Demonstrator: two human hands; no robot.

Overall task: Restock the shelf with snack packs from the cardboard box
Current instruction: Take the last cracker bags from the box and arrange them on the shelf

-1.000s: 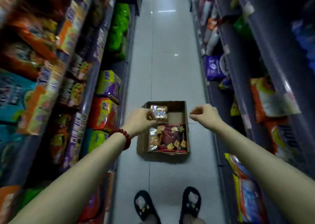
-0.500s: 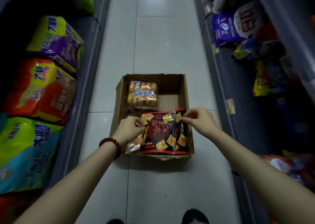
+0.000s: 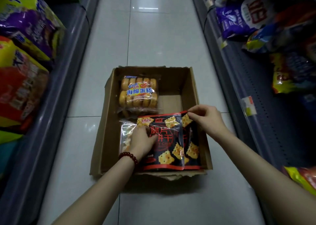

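Open brown cardboard box (image 3: pixel 191 87) sits on the pale tiled floor (image 3: pixel 153 36) in the middle of the aisle, between grey metal shelves on the left (image 3: pixel 56 96) and right (image 3: pixel 239 91).

Box contents: clear pack of round yellow sponge cakes with blue lettering (image 3: pixel 139 93) lies flat in the far-left part of the box. Black-and-red glossy cracker pack printed with yellow square crackers (image 3: pixel 172 147) fills the near-right part, reaching the near wall. A clear, shiny pack (image 3: pixel 125 135) lies at the near-left, partly under the cracker pack and the left hand.

Left hand (image 3: pixel 142 140): palm down at the left edge of the cracker pack, fingers curled in against that edge; whether they go under the pack cannot be seen. Red bead bracelet (image 3: pixel 129 157) on that wrist.

Right hand (image 3: pixel 206 116): fingers bent, thumb and fingertips pinching the far-right top corner of the cracker pack, at its red seal strip.

Shelves on both sides carry large coloured snack bags: yellow-purple and red-yellow ones on the left (image 3: pixel 22 81), a purple-white bag (image 3: pixel 239 17) on the right.
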